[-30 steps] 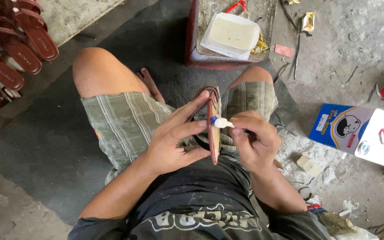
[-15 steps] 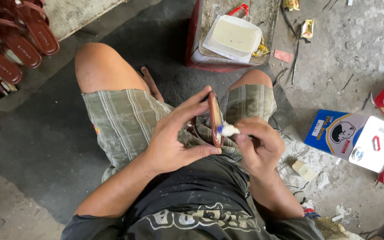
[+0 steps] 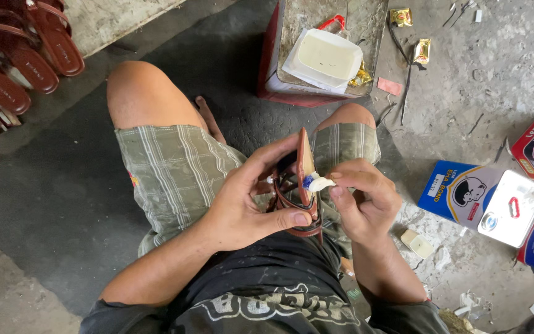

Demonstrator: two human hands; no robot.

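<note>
Left hand (image 3: 242,207): I see it clamped on the brown sandal (image 3: 305,185), held on edge above my lap.
Right hand (image 3: 363,198): pinching a small white applicator (image 3: 317,183) against the sandal's sole.
Farther: white tray (image 3: 326,57) on a red tin (image 3: 271,59); finished sandals (image 3: 26,49) far left.

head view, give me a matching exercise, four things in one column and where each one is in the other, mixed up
Things:
1. brown sandal
2. white tray
3. row of dark red sandals
4. blue box

Places:
A. on the floor at the right edge
B. top left corner
C. held on edge between the left hand and the right hand
D. in the metal tin past the knees

Pairs: 1-C, 2-D, 3-B, 4-A
</note>
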